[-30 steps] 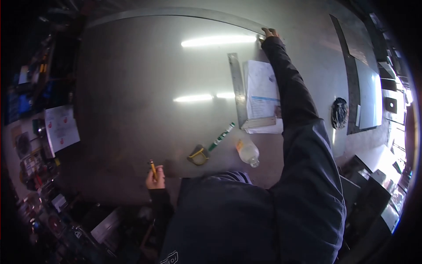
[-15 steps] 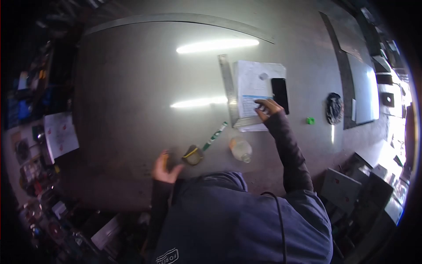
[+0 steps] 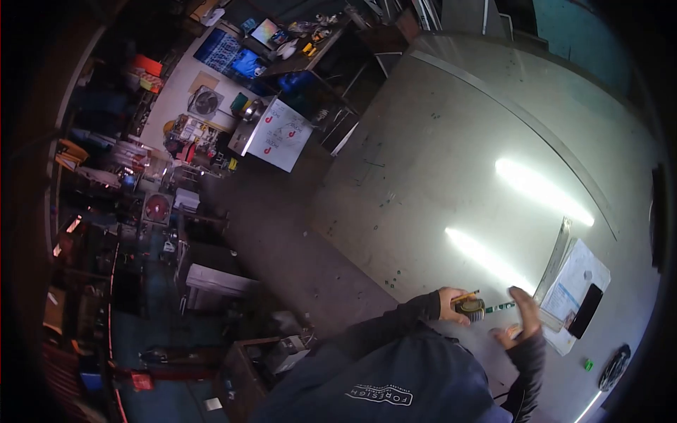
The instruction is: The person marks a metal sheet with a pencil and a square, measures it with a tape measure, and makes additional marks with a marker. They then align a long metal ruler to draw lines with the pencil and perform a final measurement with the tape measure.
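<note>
My left hand [image 3: 451, 304] is closed around a dark tape measure [image 3: 471, 309] with yellow on it, near the table's front edge. A thin yellow piece [image 3: 466, 296] with a dark tip sticks out along its fingers. Just right of the tape measure lies a green and white marker [image 3: 502, 307]. My right hand [image 3: 525, 317] is over the table with thumb and fingers apart and nothing between them. Its fingertips are close to the marker's far end, and it hides most of the clear bottle.
A steel ruler [image 3: 553, 261] lies beside a stack of papers [image 3: 570, 282] with a black phone [image 3: 585, 311] on it. Farther right are a small green object [image 3: 588, 364] and a dark bundle [image 3: 615, 366]. A long metal strip [image 3: 525, 120] runs along the table's far side.
The view has swung left, bringing the workshop into sight. My left hand has reached the tape measure and closed on it. My right hand has moved off the papers toward the marker and bottle.
</note>
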Tool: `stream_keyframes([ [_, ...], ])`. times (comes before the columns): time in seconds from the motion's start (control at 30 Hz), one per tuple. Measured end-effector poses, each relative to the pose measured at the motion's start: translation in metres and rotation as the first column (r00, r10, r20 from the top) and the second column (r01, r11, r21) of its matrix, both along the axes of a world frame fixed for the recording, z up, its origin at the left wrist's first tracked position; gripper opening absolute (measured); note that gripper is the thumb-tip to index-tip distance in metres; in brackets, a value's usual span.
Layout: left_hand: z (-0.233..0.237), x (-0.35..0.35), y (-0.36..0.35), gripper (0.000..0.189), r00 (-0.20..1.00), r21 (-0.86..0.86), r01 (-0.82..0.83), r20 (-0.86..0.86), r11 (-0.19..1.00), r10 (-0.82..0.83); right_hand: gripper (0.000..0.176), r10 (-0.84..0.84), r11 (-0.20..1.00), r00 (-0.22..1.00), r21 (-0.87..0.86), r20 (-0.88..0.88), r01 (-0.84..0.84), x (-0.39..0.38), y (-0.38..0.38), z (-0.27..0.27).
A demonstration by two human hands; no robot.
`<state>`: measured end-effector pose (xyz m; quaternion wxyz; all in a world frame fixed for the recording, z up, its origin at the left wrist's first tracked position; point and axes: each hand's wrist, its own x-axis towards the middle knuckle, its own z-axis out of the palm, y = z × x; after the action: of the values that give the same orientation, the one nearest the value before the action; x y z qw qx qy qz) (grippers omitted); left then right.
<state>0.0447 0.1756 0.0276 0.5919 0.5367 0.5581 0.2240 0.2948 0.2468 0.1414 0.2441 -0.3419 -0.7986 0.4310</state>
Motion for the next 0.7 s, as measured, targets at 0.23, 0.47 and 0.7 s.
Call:
stream_keyframes([
  [0.23, 0.029, -0.023, 0.021, 0.034, 0.865, -0.118, 0.009, 0.498, 0.993, 0.051, 0.096, -0.004, 0.931, 1.0, -0.366, -0.014, -0.002, -0.067, -0.014, -0.03],
  [0.47, 0.023, -0.061, 0.053, 0.035, 0.894, -0.233, -0.109, 0.402, 0.966, 0.198, 0.08, -0.013, 0.94, 0.97, -0.329, 0.243, 0.095, -0.102, 0.016, -0.038],
  [0.7, 0.003, -0.139, 0.117, 0.024, 0.87, -0.271, 0.24, 0.487, 0.932, -0.082, 0.069, 0.102, 0.967, 0.941, -0.256, 0.323, -0.017, -0.173, 0.05, -0.019],
])
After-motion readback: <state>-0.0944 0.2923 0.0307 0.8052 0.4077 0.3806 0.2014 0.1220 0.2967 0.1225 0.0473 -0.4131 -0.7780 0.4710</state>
